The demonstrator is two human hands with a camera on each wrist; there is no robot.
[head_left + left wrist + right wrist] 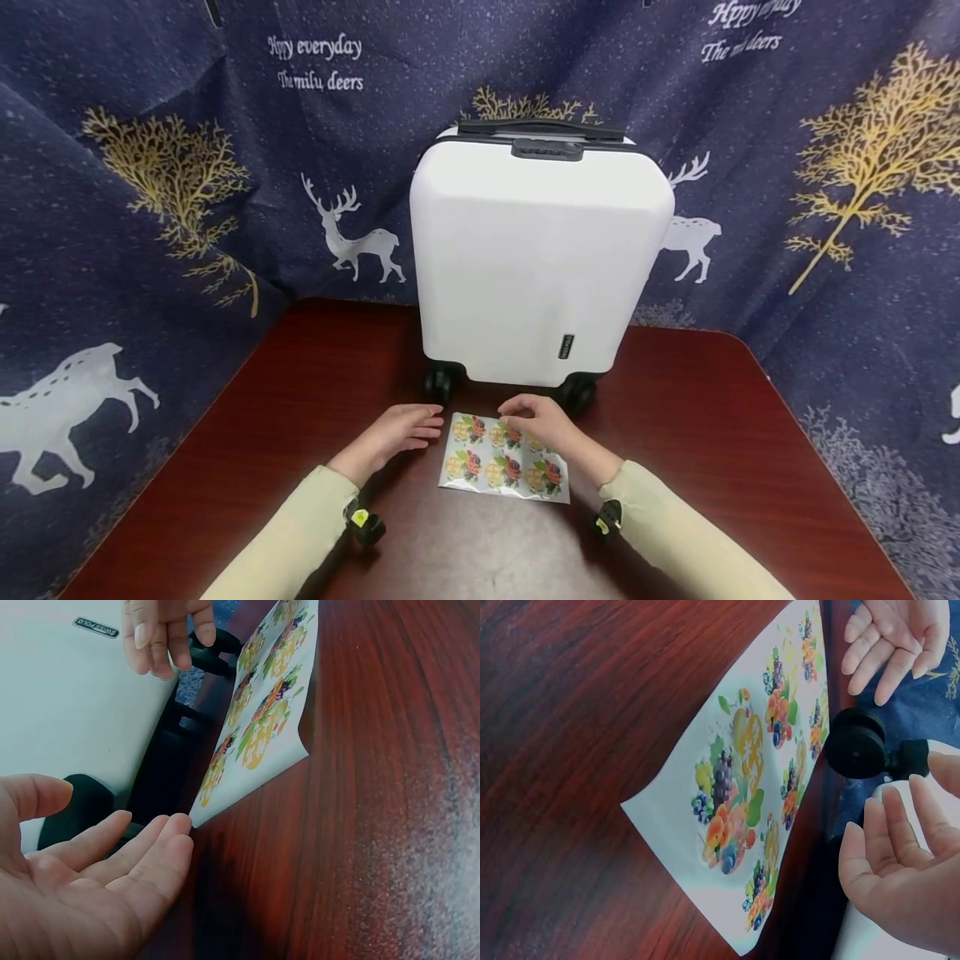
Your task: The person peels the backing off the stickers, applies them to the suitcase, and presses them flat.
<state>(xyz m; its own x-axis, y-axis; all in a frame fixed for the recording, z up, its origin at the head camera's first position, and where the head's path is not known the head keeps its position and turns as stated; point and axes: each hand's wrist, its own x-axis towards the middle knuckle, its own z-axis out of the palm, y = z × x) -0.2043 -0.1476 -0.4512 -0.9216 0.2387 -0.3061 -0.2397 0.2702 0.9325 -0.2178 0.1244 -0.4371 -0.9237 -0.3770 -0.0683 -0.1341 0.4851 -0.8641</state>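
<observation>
A white sticker sheet [501,468] printed with rows of fruit clusters lies on the table in front of the suitcase. Its near corners curl up a little in the wrist views. My left hand [397,435] is just left of the sheet, fingers relaxed, holding nothing. In the left wrist view its fingertips [180,823] are close to a corner of the sheet; contact is unclear. My right hand [543,423] hovers over the sheet's far right part and hides some prints. With fingers loosely bent and apart, the right hand [907,862] grips nothing in the right wrist view.
A white suitcase [536,267] with a black handle [540,127] stands upright at the back of the dark red table [337,367]. Its black wheels [438,383] are just beyond the sheet. Behind hangs a blue cloth [330,150] with deer and trees.
</observation>
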